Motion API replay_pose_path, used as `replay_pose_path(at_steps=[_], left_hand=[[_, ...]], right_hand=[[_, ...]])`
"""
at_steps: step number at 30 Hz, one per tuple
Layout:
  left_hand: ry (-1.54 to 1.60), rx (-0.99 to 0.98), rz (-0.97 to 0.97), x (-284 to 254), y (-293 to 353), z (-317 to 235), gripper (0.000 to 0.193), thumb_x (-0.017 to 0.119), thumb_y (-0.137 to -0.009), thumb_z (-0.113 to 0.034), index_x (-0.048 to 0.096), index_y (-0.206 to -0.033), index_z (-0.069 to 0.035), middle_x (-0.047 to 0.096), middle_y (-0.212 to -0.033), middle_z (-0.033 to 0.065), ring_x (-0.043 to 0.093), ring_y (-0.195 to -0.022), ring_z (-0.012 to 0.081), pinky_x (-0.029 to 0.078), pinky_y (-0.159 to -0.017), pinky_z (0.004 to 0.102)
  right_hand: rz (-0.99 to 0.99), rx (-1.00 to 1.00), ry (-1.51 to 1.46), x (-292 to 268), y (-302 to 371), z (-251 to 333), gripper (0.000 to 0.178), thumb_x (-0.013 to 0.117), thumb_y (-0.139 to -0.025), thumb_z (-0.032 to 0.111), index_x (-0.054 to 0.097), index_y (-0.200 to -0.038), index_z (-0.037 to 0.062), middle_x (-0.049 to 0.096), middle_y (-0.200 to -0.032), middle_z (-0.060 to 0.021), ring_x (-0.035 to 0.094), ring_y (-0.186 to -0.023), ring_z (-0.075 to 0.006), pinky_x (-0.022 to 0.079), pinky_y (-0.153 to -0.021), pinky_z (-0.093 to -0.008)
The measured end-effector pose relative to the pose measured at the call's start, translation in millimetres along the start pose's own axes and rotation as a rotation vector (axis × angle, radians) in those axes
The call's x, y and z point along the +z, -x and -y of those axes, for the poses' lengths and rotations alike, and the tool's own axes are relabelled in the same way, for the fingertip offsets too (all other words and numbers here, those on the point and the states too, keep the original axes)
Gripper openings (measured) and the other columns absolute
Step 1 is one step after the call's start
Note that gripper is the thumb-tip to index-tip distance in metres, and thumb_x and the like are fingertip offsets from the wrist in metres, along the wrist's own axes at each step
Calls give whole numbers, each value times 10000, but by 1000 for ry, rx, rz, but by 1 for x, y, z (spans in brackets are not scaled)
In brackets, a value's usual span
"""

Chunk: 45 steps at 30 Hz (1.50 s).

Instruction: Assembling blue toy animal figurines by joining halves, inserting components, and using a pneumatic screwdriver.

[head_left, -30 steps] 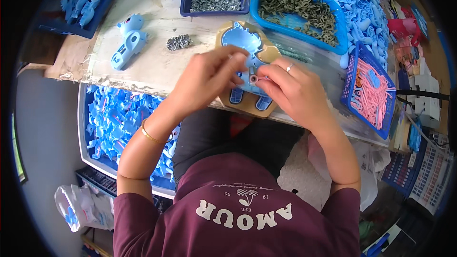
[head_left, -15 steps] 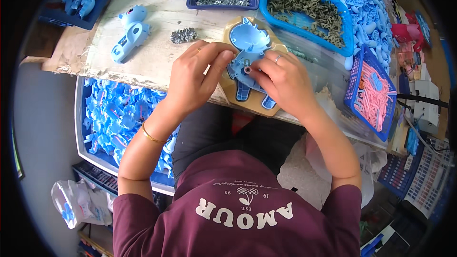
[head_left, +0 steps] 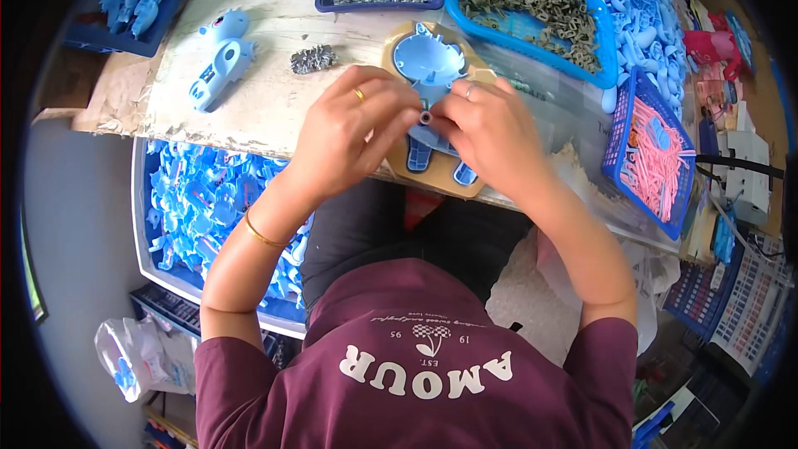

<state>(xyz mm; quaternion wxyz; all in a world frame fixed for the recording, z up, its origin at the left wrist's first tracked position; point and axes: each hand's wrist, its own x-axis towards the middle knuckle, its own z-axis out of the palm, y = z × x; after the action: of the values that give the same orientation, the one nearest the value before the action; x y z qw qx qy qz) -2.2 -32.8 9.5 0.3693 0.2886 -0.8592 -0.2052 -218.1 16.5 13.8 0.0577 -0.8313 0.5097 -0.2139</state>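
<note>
A light-blue plastic toy shell half (head_left: 429, 59) lies hollow side up on a tan board (head_left: 475, 140), its round bowl toward the far side and two short legs toward me. My left hand (head_left: 349, 129) reaches over its left side, fingers bent and tips pinched together at the shell's middle; what they grip is hidden. From the right, my right hand (head_left: 490, 129) has thumb and fingers closed at a small ring-shaped part (head_left: 426, 117) with a dark hole. This part sits between the fingertips of both hands, over the shell.
A metal-parts clump (head_left: 313, 59) and an assembled blue toy body (head_left: 223, 62) lie leftward. Beyond are a dark-blue tray (head_left: 378, 7) of small metal pieces and a blue tray (head_left: 532, 54) of brownish clips. Rightward stands a basket (head_left: 619, 137) of pink sticks; blue shells fill a bin (head_left: 212, 216) below.
My left hand has moved right and inward, its fingertips now beside the ring-shaped part. My right fingers stay at that part. The whole view has shifted slightly.
</note>
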Motion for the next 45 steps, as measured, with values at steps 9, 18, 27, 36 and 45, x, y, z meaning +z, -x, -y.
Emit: replay_pose_path(at_steps=[9, 18, 27, 36, 45], left_hand=[[-404, 267, 240, 4, 13, -4, 327, 734, -857, -297, 661, -1139, -149, 611, -1262, 49, 542, -1245, 280, 436, -1103, 441], [-325, 195, 229, 10, 15, -5, 292, 749, -840, -284, 642, -1082, -160, 592, -1230, 48, 529, -1255, 286, 436, -1096, 451], [-323, 188, 212, 14, 17, -4, 296, 769, -820, -270, 648, -1063, -152, 593, -1244, 50, 525, -1270, 294, 421, -1116, 472], [-308, 172, 207, 13, 16, -3, 295, 771, -825, -249, 668, -1077, -136, 600, -1251, 67, 525, -1268, 317, 423, -1110, 489], [-260, 191, 195, 9, 11, -3, 260, 764, -829, -246, 700, -1046, -118, 620, -1178, 69, 551, -1203, 310, 452, -1037, 460]], right_hand=[[78, -103, 109, -5, -9, 4, 43, 670, -809, 44, 667, -851, 57, 629, -921, -94, 626, -868, -303, 470, -845, -412], [-73, 129, 4, -18, 17, 6, 133, 754, -809, 90, 682, -916, 59, 599, -900, -85, 639, -897, -299, 504, -777, -415], [-229, 287, -106, -10, 36, 7, 78, 773, -793, 60, 702, -821, 46, 596, -826, -79, 637, -754, -286, 499, -666, -405], [22, 312, -167, -24, 25, -5, 75, 749, -827, 113, 733, -852, 44, 640, -819, -99, 650, -761, -296, 492, -657, -416], [-468, -8, -342, -64, -74, 11, 445, 792, -827, 97, 642, -1245, 95, 614, -950, -89, 601, -826, -188, 504, -730, -308]])
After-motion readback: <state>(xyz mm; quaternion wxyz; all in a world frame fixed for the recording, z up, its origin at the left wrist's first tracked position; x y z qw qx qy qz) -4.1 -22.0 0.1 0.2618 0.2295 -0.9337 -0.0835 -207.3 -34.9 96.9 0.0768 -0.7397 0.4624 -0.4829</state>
